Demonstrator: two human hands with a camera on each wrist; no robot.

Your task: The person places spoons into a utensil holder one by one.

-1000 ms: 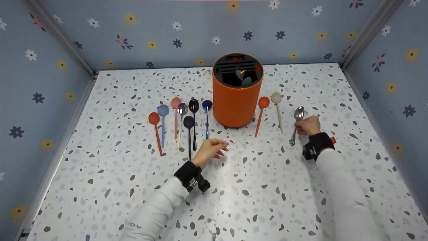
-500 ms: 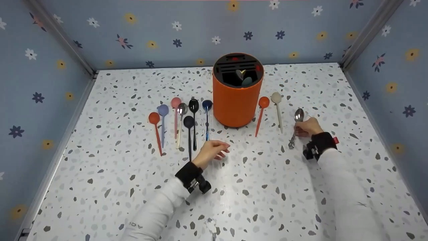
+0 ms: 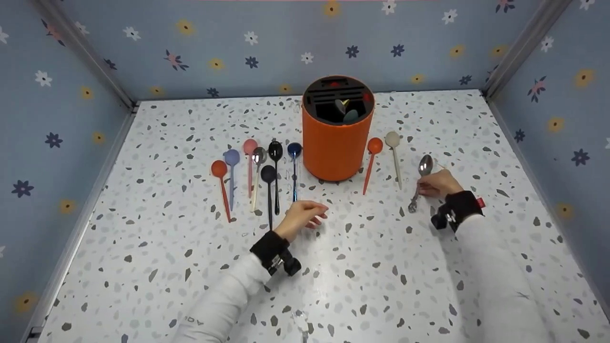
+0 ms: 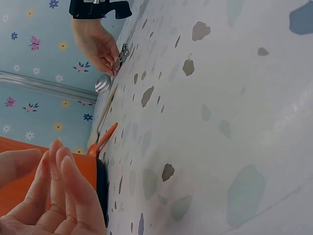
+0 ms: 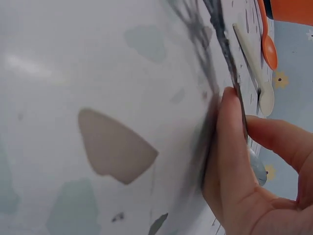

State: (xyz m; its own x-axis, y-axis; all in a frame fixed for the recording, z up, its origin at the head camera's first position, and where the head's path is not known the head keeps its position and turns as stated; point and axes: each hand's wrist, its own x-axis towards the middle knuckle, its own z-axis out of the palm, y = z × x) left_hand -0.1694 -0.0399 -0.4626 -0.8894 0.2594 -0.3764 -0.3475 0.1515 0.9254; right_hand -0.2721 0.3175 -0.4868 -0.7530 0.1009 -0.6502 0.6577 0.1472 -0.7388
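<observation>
My right hand (image 3: pixel 439 183) pinches a silver spoon (image 3: pixel 425 165) by its handle, between thumb and fingers, low over the right of the table. In the right wrist view the ornate handle (image 5: pixel 226 46) runs up from the fingertips, its reflection showing on the tabletop. My left hand (image 3: pixel 300 216) holds nothing; its fingers hang loosely bent, near the lower ends of the blue spoon (image 3: pixel 294 150) and the dark matte spoon (image 3: pixel 269 175). In the left wrist view its fingers (image 4: pixel 58 191) show in front of the orange holder (image 3: pixel 336 147).
Left of the holder lie a red spoon (image 3: pixel 219 169), a lavender spoon (image 3: pixel 232 157), a pink spoon (image 3: pixel 250 147) and several others. An orange spoon (image 3: pixel 375 146) and a cream spoon (image 3: pixel 392 139) lie on its right. Spoon heads (image 3: pixel 351 116) show in its opening. Flowered walls (image 3: pixel 271 43) border the table.
My right hand has shifted slightly toward me with the silver spoon, whose bowl end now sits a little lower in the head view. The left hand has barely moved.
</observation>
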